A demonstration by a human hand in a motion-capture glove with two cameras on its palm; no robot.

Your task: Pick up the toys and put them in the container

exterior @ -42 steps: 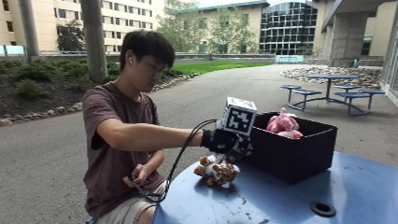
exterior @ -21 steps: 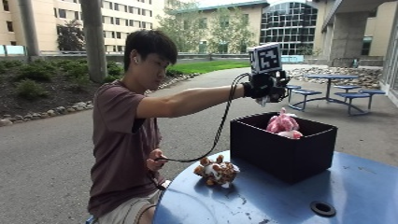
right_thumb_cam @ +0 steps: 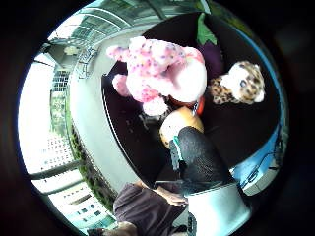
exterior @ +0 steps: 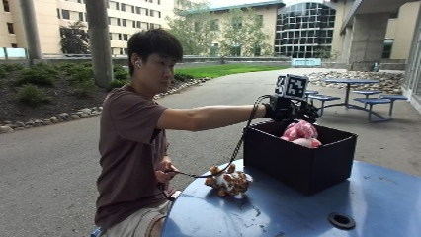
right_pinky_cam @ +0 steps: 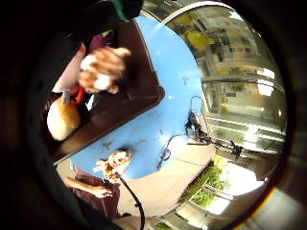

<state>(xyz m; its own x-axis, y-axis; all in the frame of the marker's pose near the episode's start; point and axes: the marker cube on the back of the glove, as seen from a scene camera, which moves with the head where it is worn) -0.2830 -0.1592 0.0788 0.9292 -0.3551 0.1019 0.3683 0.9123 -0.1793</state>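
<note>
We see the gloved right hand (exterior: pixel 289 109) stretched out over the open top of the black container (exterior: pixel 299 165), just above the rim on the person's side. Its fingers look released and hold nothing: in the thumb-side palm view one black gloved finger (right_thumb_cam: pixel 199 157) points out straight, with a gap between it and every toy below. Inside the container lie a pink toy (exterior: pixel 299 131), a leopard toy (right_thumb_cam: pixel 238 83), a round orange toy (right_thumb_cam: pixel 179 123) and a purple one with a green top (right_thumb_cam: pixel 212 54). Outside the container, just beside its wall nearest the person, a brown and white spotted toy (exterior: pixel 229 181) sits on the blue table (exterior: pixel 368 197), so we judge the task not yet done. The chief risk we see is that this toy lies close to the table's edge, so a reach that brushes it instead of closing round it could push it off, away from the container. The pink toy also rises as high as the container's rim, so another toy dropped on top of it may roll out over the wall. A hand drawn back low across the container could also catch the rim.
</note>
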